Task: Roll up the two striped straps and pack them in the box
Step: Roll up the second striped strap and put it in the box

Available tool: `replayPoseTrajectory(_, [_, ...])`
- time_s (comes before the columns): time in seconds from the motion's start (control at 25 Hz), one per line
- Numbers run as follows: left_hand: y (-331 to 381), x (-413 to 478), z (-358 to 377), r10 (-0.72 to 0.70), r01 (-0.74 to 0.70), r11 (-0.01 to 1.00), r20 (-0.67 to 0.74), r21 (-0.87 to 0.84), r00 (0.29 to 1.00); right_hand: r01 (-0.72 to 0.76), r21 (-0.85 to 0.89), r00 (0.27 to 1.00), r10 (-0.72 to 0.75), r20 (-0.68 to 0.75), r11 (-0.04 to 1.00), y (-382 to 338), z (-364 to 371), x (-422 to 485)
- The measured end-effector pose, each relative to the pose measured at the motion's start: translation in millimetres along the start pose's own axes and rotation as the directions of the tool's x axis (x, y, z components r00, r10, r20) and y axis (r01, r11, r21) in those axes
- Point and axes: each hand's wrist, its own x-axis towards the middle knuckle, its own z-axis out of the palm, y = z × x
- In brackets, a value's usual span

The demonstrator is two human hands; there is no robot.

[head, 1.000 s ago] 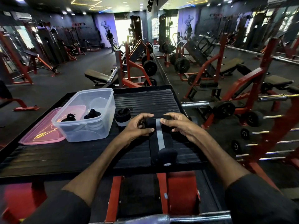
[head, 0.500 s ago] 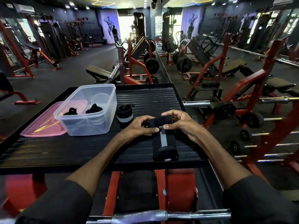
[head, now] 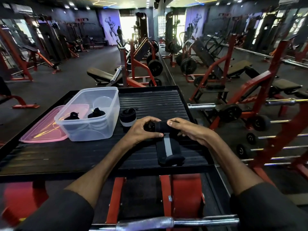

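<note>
curling around the rolled end of the strap (head: 167,147), the left hand (head: 141,129) and right hand (head: 188,130) hold it crosswise on the bench (head: 66,157); its striped tail points toward the person.

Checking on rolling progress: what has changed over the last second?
The left hand and right hand have wound the striped strap further toward the person: its roll is thicker and its flat tail is shorter. Neither hand let go. Unchanged: the other rolled strap standing beside the clear box, and the pink lid.
</note>
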Motion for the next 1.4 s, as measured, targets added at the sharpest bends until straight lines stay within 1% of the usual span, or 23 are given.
replayPoseTrajectory(0.08, [3, 1, 1, -0.012, 0.011, 1.000, -0.015, -0.025, 1.000, 0.069, 0.064, 0.995, -0.064, -0.080, 0.996, 0, 2, -2])
replayPoseTrajectory(0.12, [4, 0, 2, -0.057, 0.058, 0.994, 0.008, -0.098, 0.998, 0.107, 0.114, 0.988, -0.094, -0.122, 0.988, 2, 4, -2])
replayPoseTrajectory(0.2, [5, -2, 1, -0.181, 0.219, 0.931, 0.151, -0.293, 0.972, 0.189, 0.173, 0.971, -0.157, -0.180, 0.967, 6, 7, -2])
replayPoseTrajectory(0.24, [5, -3, 0, -0.227, 0.296, 0.891, 0.226, -0.343, 0.947, 0.232, 0.194, 0.961, -0.193, -0.200, 0.953, 6, 9, -3])
replayPoseTrajectory(0.28, [4, -3, 0, -0.253, 0.342, 0.870, 0.273, -0.356, 0.928, 0.276, 0.208, 0.950, -0.233, -0.209, 0.938, 5, 11, -5])
replayPoseTrajectory(0.32, [3, -3, 1, -0.262, 0.356, 0.865, 0.288, -0.353, 0.921, 0.309, 0.215, 0.941, -0.266, -0.209, 0.926, 3, 12, -6])
replayPoseTrajectory(0.4, [3, -2, 4, -0.244, 0.313, 0.898, 0.242, -0.309, 0.939, 0.332, 0.163, 0.934, -0.300, -0.192, 0.929, 2, 14, -8])
replayPoseTrajectory(0.44, [3, -2, 7, -0.215, 0.266, 0.923, 0.203, -0.278, 0.955, 0.324, 0.140, 0.938, -0.299, -0.173, 0.936, 2, 13, -8])
replayPoseTrajectory(0.48, [3, -2, 8, -0.179, 0.215, 0.945, 0.162, -0.245, 0.970, 0.301, 0.159, 0.950, -0.281, -0.137, 0.940, 2, 12, -8])
replayPoseTrajectory(0.52, [3, -3, 8, -0.144, 0.166, 0.965, 0.121, -0.202, 0.982, 0.257, 0.231, 0.966, -0.242, -0.091, 0.938, 1, 10, -9])
replayPoseTrajectory(0.6, [3, -3, 8, -0.071, 0.076, 0.994, 0.059, -0.083, 0.996, 0.128, 0.423, 0.991, -0.135, -0.015, 0.897, -5, 7, -11])
replayPoseTrajectory(0.64, [3, -3, 8, -0.039, 0.039, 0.999, 0.039, -0.023, 0.999, 0.088, 0.465, 0.996, -0.093, -0.014, 0.881, -6, 5, -11])
replayPoseTrajectory(0.72, [5, -5, 9, 0.049, -0.048, 0.995, -0.012, 0.084, 0.999, 0.029, 0.400, 1.000, -0.023, -0.019, 0.916, -7, 4, -9])
replayPoseTrajectory(0.8, [7, -7, 9, 0.161, -0.148, 0.972, -0.059, 0.181, 0.985, -0.007, 0.274, 1.000, 0.006, 0.007, 0.962, -3, 6, -5])
replayPoseTrajectory(0.84, [7, -7, 9, 0.189, -0.171, 0.964, -0.072, 0.202, 0.979, -0.012, 0.232, 1.000, 0.009, 0.014, 0.973, 0, 7, -3])
replayPoseTrajectory(0.88, [7, -7, 9, 0.176, -0.161, 0.971, -0.073, 0.178, 0.982, -0.004, 0.215, 1.000, 0.003, 0.004, 0.977, 2, 8, -2])
replayPoseTrajectory(0.96, [9, -5, 9, 0.025, -0.025, 1.000, -0.017, -0.016, 1.000, 0.063, 0.260, 0.997, -0.048, -0.064, 0.964, 4, 8, -2])
replayPoseTrajectory(1.04, [8, -3, 8, -0.146, 0.170, 0.955, 0.112, -0.244, 0.983, 0.138, 0.333, 0.988, -0.104, -0.117, 0.933, 5, 6, -4])
replayPoseTrajectory(1.08, [6, -3, 7, -0.197, 0.244, 0.920, 0.175, -0.308, 0.965, 0.170, 0.353, 0.983, -0.133, -0.127, 0.920, 4, 5, -6])
replayPoseTrajectory(1.12, [5, -2, 7, -0.215, 0.278, 0.902, 0.216, -0.329, 0.953, 0.201, 0.358, 0.978, -0.165, -0.129, 0.912, 4, 5, -7])
replayPoseTrajectory(1.2, [5, -2, 9, -0.189, 0.245, 0.929, 0.215, -0.277, 0.958, 0.233, 0.329, 0.971, -0.203, -0.122, 0.915, 5, 7, -8])
replayPoseTrajectory(1.28, [6, -1, 12, -0.127, 0.151, 0.972, 0.137, -0.182, 0.982, 0.213, 0.331, 0.977, -0.193, -0.092, 0.919, 5, 6, -8])
replayPoseTrajectory(1.4, [5, 0, 11, -0.028, 0.029, 0.998, 0.030, -0.058, 0.999, 0.127, 0.490, 0.989, -0.151, 0.009, 0.862, 2, 0, -9])
